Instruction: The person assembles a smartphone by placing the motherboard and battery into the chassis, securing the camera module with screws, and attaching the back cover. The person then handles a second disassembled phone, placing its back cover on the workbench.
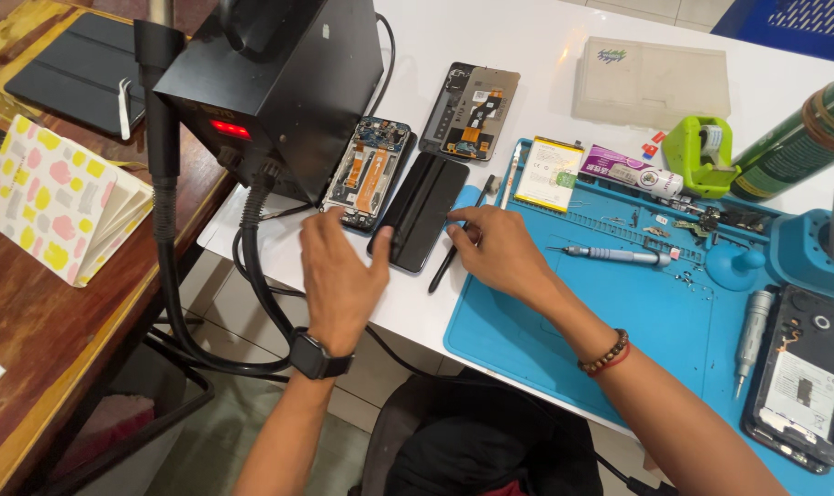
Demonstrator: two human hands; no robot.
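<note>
Black phone panel point(420, 209) flat on white table point(545, 37), pinched lightly between left hand point(341, 276), fingers spread, thumb on its lower edge, and right hand point(498, 248), fingertips at its right side. Opened phone chassis point(369, 170) just left, black rework station point(270, 78) behind, black spudger point(460, 237) under right fingers. Blue mat point(610, 321) rightward, carrying grey screwdriver point(617, 254); wooden desk point(40, 321) far left.

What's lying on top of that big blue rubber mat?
On the blue rubber work mat: a grey pen-shaped screwdriver, a silver electric driver, an opened black phone, small loose parts and the right hand. Whatever lies under the forearm is hidden.
</note>
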